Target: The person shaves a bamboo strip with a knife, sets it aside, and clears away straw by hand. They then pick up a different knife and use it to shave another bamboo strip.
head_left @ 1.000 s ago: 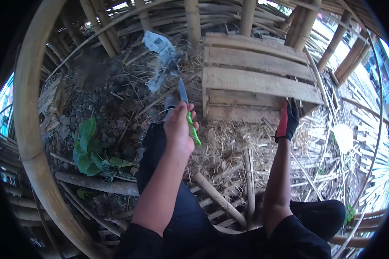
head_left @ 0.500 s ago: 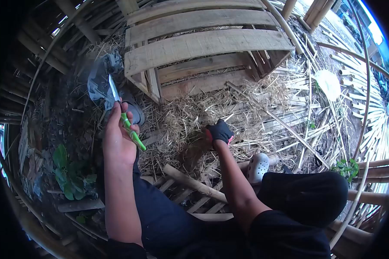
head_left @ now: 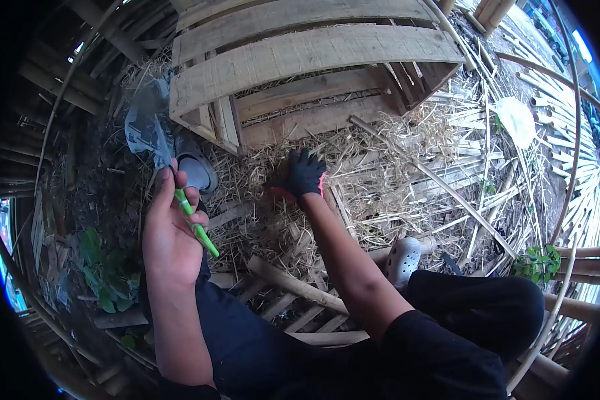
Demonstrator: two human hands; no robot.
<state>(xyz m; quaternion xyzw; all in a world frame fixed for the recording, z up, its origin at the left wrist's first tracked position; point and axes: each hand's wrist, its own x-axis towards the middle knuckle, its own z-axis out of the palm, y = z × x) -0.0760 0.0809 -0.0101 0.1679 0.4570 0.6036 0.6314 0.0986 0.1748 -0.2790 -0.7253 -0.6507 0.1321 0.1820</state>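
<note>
My left hand (head_left: 173, 230) is bare and closed around the green handle of a knife (head_left: 197, 227). The knife's blade points up and away, overlapping a crumpled grey plastic bag (head_left: 147, 120) in the view. My right hand (head_left: 303, 176) wears a black glove with a pinkish-red edge. Its fingers are spread over the dry straw (head_left: 267, 227), just in front of a slatted wooden crate (head_left: 320, 57). The glove's palm side is hidden, and no object shows between the fingers.
Grey clogs, one at the left (head_left: 197, 175) and one at the right (head_left: 401, 260), stand on the straw. A bamboo pole (head_left: 297, 287) lies close to my legs. A thin stick (head_left: 440, 190) slants across the straw. Bamboo strips (head_left: 580, 180) and a white plastic piece (head_left: 515, 123) lie at the right.
My right hand has moved left and slightly away from me across the straw, and its fingers have gone from curled to spread. My left hand still holds the knife, slightly lower in view.
</note>
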